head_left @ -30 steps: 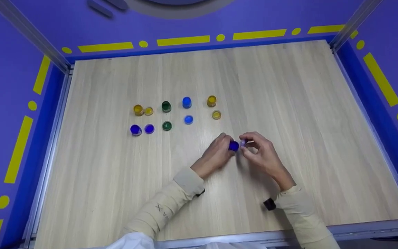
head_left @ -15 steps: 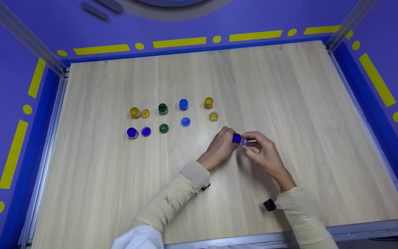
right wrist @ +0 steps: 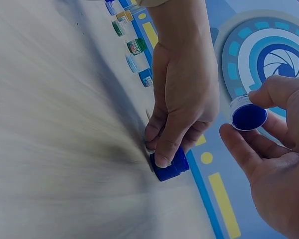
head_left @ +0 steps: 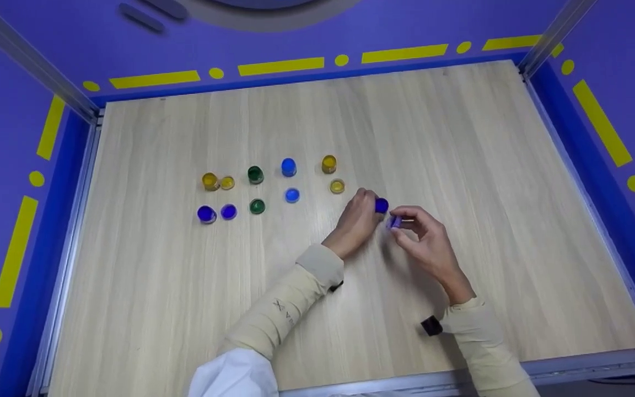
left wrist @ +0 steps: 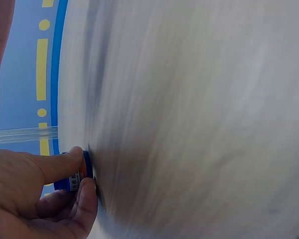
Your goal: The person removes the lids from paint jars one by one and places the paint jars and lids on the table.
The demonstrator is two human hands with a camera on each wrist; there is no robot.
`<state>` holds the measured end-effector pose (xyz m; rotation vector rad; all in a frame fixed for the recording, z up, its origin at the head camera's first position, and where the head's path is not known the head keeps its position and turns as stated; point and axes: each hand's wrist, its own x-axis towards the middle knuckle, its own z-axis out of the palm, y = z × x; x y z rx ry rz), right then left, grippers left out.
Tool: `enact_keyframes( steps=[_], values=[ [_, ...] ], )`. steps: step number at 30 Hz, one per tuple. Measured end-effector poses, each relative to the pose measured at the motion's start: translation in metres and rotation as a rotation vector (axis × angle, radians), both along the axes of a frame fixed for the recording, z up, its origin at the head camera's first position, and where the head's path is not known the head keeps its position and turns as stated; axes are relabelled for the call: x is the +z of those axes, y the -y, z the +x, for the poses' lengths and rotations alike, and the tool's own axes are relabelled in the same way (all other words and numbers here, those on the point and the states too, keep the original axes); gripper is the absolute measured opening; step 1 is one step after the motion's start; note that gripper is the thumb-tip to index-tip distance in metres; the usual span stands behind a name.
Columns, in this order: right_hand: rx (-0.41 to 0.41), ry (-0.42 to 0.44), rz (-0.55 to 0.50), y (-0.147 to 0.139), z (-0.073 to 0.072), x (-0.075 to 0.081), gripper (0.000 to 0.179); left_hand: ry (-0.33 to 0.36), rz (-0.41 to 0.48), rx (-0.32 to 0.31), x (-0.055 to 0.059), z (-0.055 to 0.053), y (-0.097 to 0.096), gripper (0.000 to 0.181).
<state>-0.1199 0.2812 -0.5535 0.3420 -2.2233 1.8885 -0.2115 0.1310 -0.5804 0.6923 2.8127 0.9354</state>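
My left hand [head_left: 355, 221] grips a small jar of dark blue paint [head_left: 382, 205] at the right of the table's middle. The jar is uncovered, and its paint surface faces up in the head view. In the left wrist view, thumb and fingers pinch its labelled side [left wrist: 75, 178]. My right hand [head_left: 430, 240] pinches a clear round lid [right wrist: 248, 115] by its edge, tilted, with dark blue paint coating its inside. The lid is held apart from the jar, nearer my body. In the right wrist view the jar stands close over the tabletop.
Left of my hands stand uncovered jars: yellow [head_left: 328, 164], light blue [head_left: 288, 167], green [head_left: 256, 175], another yellow [head_left: 210, 181] and dark blue [head_left: 206, 214]. Matching lids lie beside them, such as the light blue lid [head_left: 292, 195]. Purple-blue walls [head_left: 273, 49] border the wooden table [head_left: 433, 121].
My left hand has moved the jar away from my body and slightly right. The lid in my right hand has come clear of the jar and tilted.
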Motion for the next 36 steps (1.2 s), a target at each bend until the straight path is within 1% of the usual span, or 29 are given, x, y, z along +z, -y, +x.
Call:
enact_keyframes(
  steps=[4, 7, 9, 14, 20, 24, 28, 36],
  values=[
    [-0.027, -0.017, 0.031, 0.0, 0.002, 0.013, 0.032, 0.019, -0.013, 0.008, 0.004, -0.006, -0.006, 0.025],
    [-0.027, -0.014, 0.031, 0.0, 0.005, 0.025, 0.03, 0.045, -0.027, 0.025, 0.006, -0.012, -0.011, 0.026],
    [-0.027, 0.002, 0.022, -0.004, 0.004, 0.021, 0.031, 0.062, -0.037, 0.039, 0.006, -0.018, -0.014, 0.026],
    [-0.038, 0.045, 0.0, -0.017, 0.0, 0.0, 0.032, 0.098, -0.044, 0.077, 0.007, -0.034, -0.022, 0.026],
    [-0.053, 0.051, -0.021, -0.022, 0.0, 0.0, 0.032, 0.122, -0.022, 0.124, 0.008, -0.049, -0.027, 0.026],
    [-0.068, 0.064, -0.02, -0.026, 0.001, -0.001, 0.034, 0.13, -0.012, 0.144, 0.007, -0.056, -0.03, 0.026],
    [-0.093, 0.078, -0.012, -0.029, 0.002, -0.001, 0.037, 0.153, -0.005, 0.155, 0.007, -0.063, -0.033, 0.025],
    [-0.107, 0.063, -0.006, -0.033, 0.002, 0.0, 0.042, 0.162, 0.02, 0.198, 0.007, -0.083, -0.037, 0.021]
  ],
)
